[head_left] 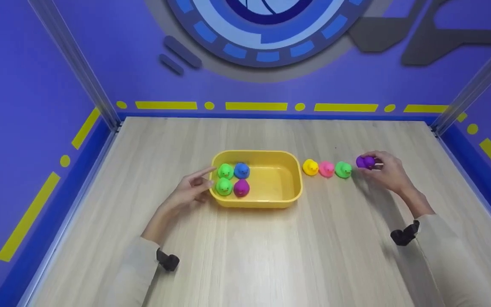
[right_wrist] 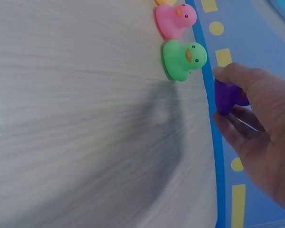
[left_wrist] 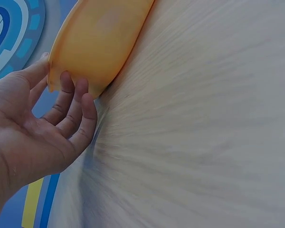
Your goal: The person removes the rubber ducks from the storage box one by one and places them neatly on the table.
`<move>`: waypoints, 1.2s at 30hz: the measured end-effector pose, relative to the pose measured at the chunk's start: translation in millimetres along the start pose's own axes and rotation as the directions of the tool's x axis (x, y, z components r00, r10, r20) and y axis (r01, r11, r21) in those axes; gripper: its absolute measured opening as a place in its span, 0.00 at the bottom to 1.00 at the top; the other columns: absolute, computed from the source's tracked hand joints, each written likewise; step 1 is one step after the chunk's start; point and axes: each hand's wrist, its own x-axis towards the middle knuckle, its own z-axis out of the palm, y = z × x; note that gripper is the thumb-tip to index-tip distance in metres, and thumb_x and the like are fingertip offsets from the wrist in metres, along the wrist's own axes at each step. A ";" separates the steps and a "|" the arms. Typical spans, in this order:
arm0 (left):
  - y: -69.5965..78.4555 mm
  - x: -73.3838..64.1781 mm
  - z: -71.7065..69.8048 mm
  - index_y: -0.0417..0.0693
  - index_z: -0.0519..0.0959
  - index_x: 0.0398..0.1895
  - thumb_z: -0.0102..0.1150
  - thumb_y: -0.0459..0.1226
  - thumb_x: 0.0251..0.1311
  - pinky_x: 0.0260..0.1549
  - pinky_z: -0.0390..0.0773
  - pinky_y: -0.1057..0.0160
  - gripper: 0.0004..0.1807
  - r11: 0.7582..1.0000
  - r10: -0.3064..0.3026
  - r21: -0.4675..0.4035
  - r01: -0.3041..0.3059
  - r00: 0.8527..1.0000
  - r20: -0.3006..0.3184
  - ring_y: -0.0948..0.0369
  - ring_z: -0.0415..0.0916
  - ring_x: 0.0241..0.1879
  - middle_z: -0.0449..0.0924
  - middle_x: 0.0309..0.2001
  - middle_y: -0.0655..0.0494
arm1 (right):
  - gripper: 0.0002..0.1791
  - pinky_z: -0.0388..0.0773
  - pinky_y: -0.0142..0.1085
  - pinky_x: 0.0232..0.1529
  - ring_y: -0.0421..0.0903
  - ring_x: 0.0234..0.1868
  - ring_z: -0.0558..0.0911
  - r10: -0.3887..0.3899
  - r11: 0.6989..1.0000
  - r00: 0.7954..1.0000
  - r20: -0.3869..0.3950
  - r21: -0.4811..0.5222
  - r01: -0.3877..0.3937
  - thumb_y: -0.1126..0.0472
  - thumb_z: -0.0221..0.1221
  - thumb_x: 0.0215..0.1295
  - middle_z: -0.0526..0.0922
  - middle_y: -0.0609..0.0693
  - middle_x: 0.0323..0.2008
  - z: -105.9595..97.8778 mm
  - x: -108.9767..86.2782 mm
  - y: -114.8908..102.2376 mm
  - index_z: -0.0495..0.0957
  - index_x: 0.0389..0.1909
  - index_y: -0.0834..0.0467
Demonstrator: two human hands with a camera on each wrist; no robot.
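My right hand (head_left: 387, 171) pinches a purple rubber duck (head_left: 365, 162) between thumb and fingers; in the right wrist view the duck (right_wrist: 226, 97) hangs above the table. Just left of it a green duck (head_left: 343, 169), a pink duck (head_left: 326, 169) and a yellow duck (head_left: 310, 167) stand in a row. The yellow tub (head_left: 256, 204) holds two green ducks (head_left: 224, 186), a blue duck (head_left: 241, 170) and a magenta duck (head_left: 241, 187) at its left end. At the tub's left end is my left hand (head_left: 189, 189), its thumb and fingertips at the wall, as the left wrist view shows.
The wooden table (head_left: 245, 256) is bounded by a blue back panel (head_left: 262, 91) and side panels with yellow markings. Metal posts (head_left: 75, 64) stand at the back corners. A black wrist camera (head_left: 405, 233) sits on the right sleeve, another (head_left: 168, 260) on the left.
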 end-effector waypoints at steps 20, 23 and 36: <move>-3.3 1.6 -0.7 0.51 0.68 0.75 0.60 0.39 0.72 0.32 0.80 0.65 0.30 0.999 0.028 0.036 -0.029 0.999 0.021 0.56 0.77 0.36 0.79 0.41 0.54 | 0.25 0.76 0.15 0.40 0.66 0.51 0.83 0.045 0.996 0.997 0.059 -0.075 -0.041 0.62 0.70 0.63 0.81 0.71 0.53 5.8 -7.7 15.8 0.78 0.58 0.68; -4.9 1.6 -0.5 0.51 0.68 0.75 0.60 0.38 0.72 0.31 0.80 0.66 0.30 1.000 0.020 0.008 -0.020 1.000 0.015 0.57 0.77 0.35 0.79 0.42 0.53 | 0.25 0.86 0.31 0.45 0.66 0.51 0.84 0.048 0.996 0.997 0.063 -0.073 -0.044 0.64 0.70 0.62 0.81 0.70 0.53 8.0 -8.8 17.1 0.78 0.58 0.69; -2.9 0.1 -1.5 0.53 0.69 0.75 0.61 0.39 0.71 0.32 0.80 0.66 0.30 0.999 0.023 0.024 -0.023 1.000 0.015 0.56 0.78 0.35 0.80 0.43 0.52 | 0.25 0.81 0.57 0.53 0.69 0.53 0.82 0.058 0.996 0.995 0.079 -0.064 -0.053 0.67 0.68 0.64 0.78 0.71 0.56 21.1 -9.5 21.8 0.75 0.60 0.69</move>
